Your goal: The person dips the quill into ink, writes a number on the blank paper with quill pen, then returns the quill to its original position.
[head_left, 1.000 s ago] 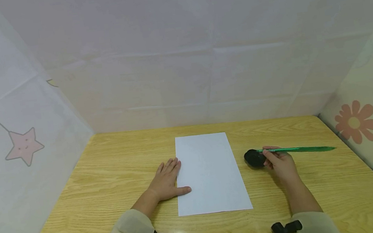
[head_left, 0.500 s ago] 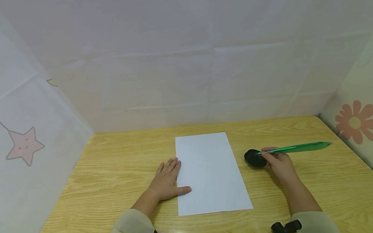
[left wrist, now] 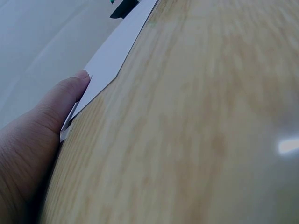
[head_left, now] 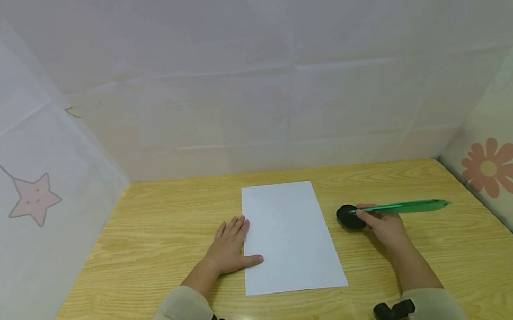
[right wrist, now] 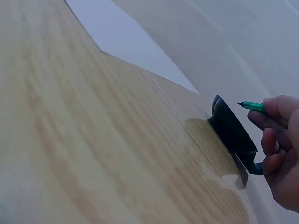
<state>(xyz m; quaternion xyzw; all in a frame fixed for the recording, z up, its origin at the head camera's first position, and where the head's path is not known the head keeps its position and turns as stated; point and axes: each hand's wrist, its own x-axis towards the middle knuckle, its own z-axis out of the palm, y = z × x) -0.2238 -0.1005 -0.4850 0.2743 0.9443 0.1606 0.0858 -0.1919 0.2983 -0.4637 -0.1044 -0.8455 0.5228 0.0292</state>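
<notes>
Left hand point(head_left: 227, 254), thumb spread from fingers point(head_left: 243, 230), likely steadies white rectangular paper point(head_left: 292, 235); right hand point(head_left: 387, 228) pinches green feather-shaped pen point(head_left: 416, 207) near nib point(right wrist: 240, 104), probably for control, at black rounded dish point(head_left: 348, 218).

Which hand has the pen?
The right hand: it pinches the green pen between thumb and fingers. The left hand has no pen; it lies with fingers spread, its thumb on the paper.
</notes>
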